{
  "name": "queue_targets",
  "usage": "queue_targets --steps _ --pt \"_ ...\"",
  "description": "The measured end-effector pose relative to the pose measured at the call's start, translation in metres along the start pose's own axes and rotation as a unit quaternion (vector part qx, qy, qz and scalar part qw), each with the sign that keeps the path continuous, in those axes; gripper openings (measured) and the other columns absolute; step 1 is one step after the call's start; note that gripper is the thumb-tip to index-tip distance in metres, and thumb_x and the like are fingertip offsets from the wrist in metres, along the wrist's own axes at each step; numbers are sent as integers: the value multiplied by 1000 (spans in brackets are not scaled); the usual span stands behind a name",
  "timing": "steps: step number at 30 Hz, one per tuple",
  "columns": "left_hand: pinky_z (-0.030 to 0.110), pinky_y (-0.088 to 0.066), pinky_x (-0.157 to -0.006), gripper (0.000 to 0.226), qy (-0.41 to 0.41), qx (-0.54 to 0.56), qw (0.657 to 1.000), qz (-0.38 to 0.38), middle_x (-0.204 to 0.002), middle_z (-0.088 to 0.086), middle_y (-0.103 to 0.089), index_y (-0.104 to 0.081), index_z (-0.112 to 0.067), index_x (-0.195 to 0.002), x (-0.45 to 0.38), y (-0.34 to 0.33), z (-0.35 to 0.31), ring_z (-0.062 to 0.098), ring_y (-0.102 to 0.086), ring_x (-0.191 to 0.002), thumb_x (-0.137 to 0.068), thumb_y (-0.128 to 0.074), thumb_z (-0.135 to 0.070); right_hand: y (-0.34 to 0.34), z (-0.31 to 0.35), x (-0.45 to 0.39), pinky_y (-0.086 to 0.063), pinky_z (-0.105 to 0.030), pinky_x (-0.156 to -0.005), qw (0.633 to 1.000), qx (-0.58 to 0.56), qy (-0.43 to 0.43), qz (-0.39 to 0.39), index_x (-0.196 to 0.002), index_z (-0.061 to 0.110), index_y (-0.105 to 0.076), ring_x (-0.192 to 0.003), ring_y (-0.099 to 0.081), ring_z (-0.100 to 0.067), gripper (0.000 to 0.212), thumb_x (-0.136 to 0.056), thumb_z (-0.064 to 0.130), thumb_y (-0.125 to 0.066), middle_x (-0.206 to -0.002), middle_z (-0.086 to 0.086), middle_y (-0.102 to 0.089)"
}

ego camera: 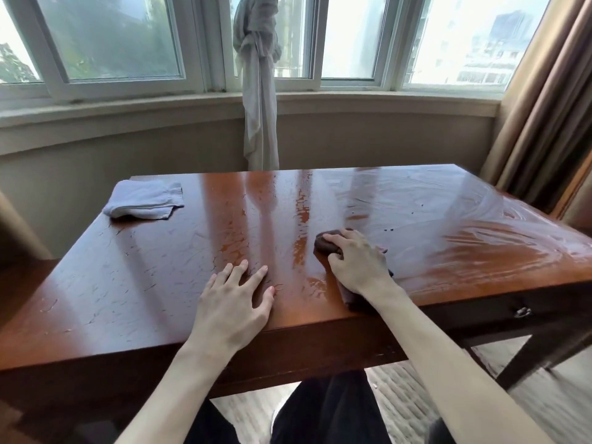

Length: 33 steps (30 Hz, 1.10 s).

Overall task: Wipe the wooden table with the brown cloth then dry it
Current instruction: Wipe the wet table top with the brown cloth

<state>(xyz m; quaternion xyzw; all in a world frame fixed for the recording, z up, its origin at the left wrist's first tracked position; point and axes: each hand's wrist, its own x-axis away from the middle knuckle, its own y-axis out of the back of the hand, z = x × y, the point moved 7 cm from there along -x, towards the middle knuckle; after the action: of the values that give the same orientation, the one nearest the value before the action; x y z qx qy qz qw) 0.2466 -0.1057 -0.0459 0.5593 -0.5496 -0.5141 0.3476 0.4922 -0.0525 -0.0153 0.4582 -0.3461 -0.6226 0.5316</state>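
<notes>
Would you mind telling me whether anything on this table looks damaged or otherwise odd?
Yes: the wooden table has many fine dark scratches across its left and middle. Its right half shows streaky wet smears, apparently from wiping. The right hand grips the brown cloth; the folded white cloth lies at the far left corner.

A white curtain [259, 91], knotted near its top, hangs at the middle of the window [112, 40]. Brown drapes [541, 100] fall along the right side of the view. A pale sill [128, 107] curves beneath the panes. Patterned carpet [403, 398] covers the floor below. A metal drawer pull [522, 312] shows at right.
</notes>
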Motion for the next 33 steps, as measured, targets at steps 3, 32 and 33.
queue_targets --steps 3,32,33 --pt "37 -14 -125 61 2 -2 1000 -1 -165 -9 -26 -27 -51 -154 2 -1 0 16 -18 -153 -96 -24 -69 -5 -10 35 -32 -41 -116 996 -69 46 21 -134 59 -53 -142 -38 -3 54 -82 48 -43 -150 27 -45" --pt "53 -17 -123 70 5 -25 998 66 -165 3 -24 -26 -47 -155 -214 -35 -19 32 -16 -152 -92 -24 -77 -34 -52 -233 -38 -46 -107 1000 -15 -20 14 -139 41 -58 -134 -46 -26 47 -95 29 -48 -148 4 -51" --pt "54 -15 -123 72 14 -33 997 70 -166 2 -20 -22 -49 -155 -229 -41 -13 33 -13 -153 -90 -20 -80 -39 -55 -262 -39 -47 -106 999 -14 -25 17 -139 42 -58 -132 -47 -27 48 -94 29 -48 -146 3 -53"
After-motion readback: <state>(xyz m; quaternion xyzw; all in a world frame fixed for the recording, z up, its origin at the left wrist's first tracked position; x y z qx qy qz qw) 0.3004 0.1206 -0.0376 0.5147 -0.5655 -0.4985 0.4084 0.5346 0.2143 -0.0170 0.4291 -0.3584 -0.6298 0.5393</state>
